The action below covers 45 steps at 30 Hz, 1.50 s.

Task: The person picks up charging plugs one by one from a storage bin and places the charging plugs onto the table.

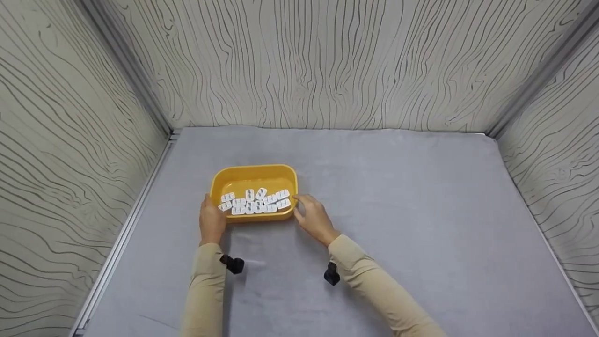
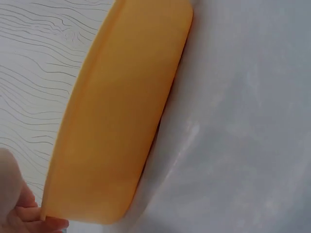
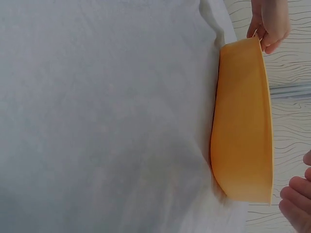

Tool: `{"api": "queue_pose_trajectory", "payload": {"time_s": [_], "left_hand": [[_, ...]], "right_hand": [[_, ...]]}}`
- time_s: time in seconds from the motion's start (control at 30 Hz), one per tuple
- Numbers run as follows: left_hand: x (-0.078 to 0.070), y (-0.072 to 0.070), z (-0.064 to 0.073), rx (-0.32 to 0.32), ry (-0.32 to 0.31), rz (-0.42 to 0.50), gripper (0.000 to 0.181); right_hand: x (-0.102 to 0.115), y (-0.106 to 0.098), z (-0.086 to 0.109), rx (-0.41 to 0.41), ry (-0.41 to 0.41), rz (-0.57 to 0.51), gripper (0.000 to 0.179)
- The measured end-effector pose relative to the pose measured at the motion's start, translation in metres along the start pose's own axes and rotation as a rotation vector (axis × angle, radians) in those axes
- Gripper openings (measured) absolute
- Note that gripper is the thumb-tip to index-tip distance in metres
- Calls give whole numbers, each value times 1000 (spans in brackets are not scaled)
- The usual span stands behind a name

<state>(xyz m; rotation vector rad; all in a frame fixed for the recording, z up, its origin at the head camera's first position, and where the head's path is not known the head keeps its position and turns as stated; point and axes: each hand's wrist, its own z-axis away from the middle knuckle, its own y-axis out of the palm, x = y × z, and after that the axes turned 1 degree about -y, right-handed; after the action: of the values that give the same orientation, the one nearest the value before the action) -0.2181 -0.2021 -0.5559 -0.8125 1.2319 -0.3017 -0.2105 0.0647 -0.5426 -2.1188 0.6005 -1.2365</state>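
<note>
A yellow plastic basin (image 1: pixel 254 218) sits on the grey cloth, and small white rounded pieces (image 1: pixel 282 194) with dark marks lie inside it, mostly along its near side. At its left end my left hand (image 1: pixel 212 220) grips the rim, fingers on the outside below the edge. From the left wrist view, the basin's near wall (image 2: pixel 116 111) slants across, with left fingers (image 2: pixel 48 224) under the rim. Beside the right end is my right hand (image 1: pixel 316 218), its fingers extended close to the rim; the right wrist view shows those fingers (image 3: pixel 297 194) slightly apart from the wall.
Grey cloth (image 1: pixel 421 210) covers the table, with slight wrinkles. Wood-grain panels (image 1: pixel 299 65) stand at the back and both sides, joined by metal posts (image 1: pixel 126 65). A metal rail (image 1: pixel 126 234) runs along the left table edge. Each sleeve carries a small black camera mount (image 1: pixel 332 274).
</note>
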Motion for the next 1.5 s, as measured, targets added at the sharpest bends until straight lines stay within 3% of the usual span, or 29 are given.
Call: {"api": "queue_pose_trajectory", "payload": {"time_s": [0.27,0.37,0.53,0.73,0.87,1.17,1.5], "left_hand": [[13,-3,-3,7,29,128,54],[19,-4,-5,-18,26,170,50],[25,-1,-5,-74,34,172,42],[29,-1,-6,-72,-53,177,41],[28,-1,-8,-101,-49,162,39],[18,11,-5,-148,-18,139,29],[-16,38,2,-193,74,182,30]], "right_hand": [[4,7,1,-16,-19,-10,26],[5,9,1,-20,-26,-20,26],[4,11,1,-31,-26,-31,26],[3,12,3,-38,-22,-25,26],[1,10,3,-35,-12,-16,27],[-7,-1,0,-38,13,0,27],[-21,-18,-8,-23,17,46,25]]}}
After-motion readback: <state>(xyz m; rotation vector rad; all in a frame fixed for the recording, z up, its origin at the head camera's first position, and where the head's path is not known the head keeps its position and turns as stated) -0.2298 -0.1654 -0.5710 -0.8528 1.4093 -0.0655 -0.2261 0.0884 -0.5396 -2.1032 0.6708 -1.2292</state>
